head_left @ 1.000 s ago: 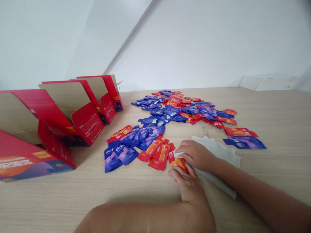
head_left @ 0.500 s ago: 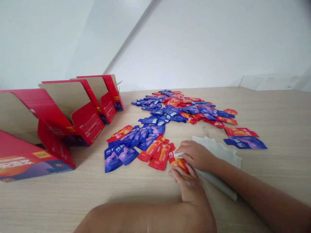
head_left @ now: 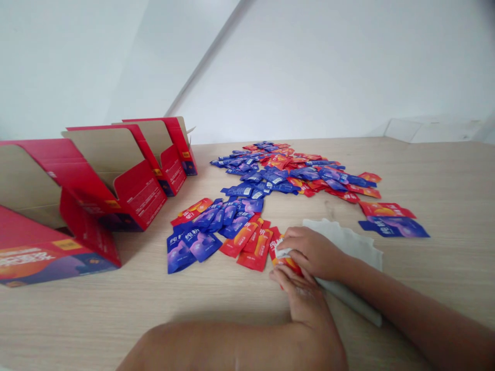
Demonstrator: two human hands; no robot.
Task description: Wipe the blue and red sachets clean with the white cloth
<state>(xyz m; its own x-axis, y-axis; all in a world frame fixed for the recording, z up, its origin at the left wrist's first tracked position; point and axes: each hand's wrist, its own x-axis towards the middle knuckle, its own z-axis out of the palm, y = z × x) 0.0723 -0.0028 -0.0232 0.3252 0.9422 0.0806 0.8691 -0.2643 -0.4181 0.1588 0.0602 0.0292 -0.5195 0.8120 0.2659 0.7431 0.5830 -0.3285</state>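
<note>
Light wood tabletop (head_left: 433, 278), scattered sachets (head_left: 278, 175), white walls (head_left: 317, 67), apparently a corner (head_left: 209, 62)

Blue/purple sachets (head_left: 201, 246) w/ white print, red/orange sachets (head_left: 240, 240) too; boxes (head_left: 141, 198) red outside, tan inside; cloth (head_left: 348, 242) white; table (head_left: 444, 268) pale woodgrain.

Along the right side of the tabletop (head_left: 436, 288), passage appears open. Red cartons (head_left: 141, 198) obstruct the left; foil sachets (head_left: 266, 175) obstruct the middle.
</note>
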